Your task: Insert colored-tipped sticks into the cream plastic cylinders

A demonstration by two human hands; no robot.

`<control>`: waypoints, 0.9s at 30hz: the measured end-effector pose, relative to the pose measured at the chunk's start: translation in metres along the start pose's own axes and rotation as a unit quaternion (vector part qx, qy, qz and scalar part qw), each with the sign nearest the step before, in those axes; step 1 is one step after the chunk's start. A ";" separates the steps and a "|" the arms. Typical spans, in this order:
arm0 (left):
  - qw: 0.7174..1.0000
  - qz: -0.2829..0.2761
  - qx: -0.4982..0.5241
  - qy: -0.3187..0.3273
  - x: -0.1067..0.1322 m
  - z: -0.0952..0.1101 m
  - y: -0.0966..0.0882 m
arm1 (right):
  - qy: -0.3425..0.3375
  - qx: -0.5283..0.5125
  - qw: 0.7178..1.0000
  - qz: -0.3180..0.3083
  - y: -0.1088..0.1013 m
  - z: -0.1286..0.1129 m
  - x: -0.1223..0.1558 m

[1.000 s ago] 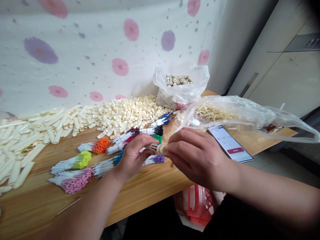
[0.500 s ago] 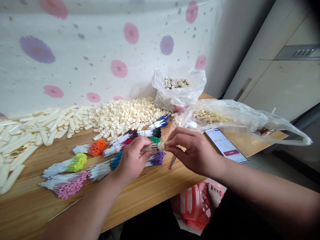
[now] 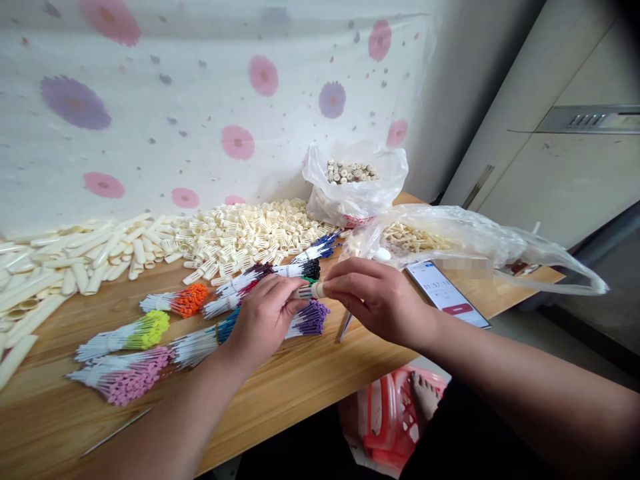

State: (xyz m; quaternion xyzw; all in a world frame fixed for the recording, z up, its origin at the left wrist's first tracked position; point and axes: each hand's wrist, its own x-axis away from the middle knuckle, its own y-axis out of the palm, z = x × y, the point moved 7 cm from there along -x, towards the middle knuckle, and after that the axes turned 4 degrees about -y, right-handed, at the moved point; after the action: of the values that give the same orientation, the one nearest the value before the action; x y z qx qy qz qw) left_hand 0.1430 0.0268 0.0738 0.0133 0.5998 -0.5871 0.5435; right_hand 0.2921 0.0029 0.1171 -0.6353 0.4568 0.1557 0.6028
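Closer together than half a second ago, my left hand (image 3: 263, 320) and right hand (image 3: 380, 299) hold the pen (image 3: 306, 292) above the table (image 3: 280, 393). The left closes round its barrel; the right pinches its end (image 3: 318, 290). I seem to be working that end, so the next move calls for keeping both aligned. One standing bag (image 3: 345, 202) holds round caps (image 3: 350, 173); the loose bag (image 3: 505, 237), slim parts (image 3: 417, 237).

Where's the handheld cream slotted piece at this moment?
In the head view, the cream slotted piece is near the centre, held between the left hand and the right hand, with the purple-tipped bundle showing just below.
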 end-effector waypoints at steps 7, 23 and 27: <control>0.999 0.013 -0.028 0.018 0.004 0.002 0.000 | 0.062 -0.024 0.998 0.005 0.009 0.013 0.004; 0.959 -0.119 0.172 -0.190 0.007 -0.012 0.020 | 0.203 -0.072 0.976 0.021 -0.004 0.040 -0.008; 0.948 -0.135 0.205 -0.204 0.010 -0.016 0.024 | 0.219 -0.085 0.972 0.032 -0.004 0.047 -0.006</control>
State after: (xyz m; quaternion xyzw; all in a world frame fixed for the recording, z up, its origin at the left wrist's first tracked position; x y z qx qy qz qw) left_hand 0.1447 0.0392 0.0462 -0.0772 0.3385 -0.7557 0.5554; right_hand 0.3092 0.0475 0.1134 -0.6877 0.5831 0.0703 0.4268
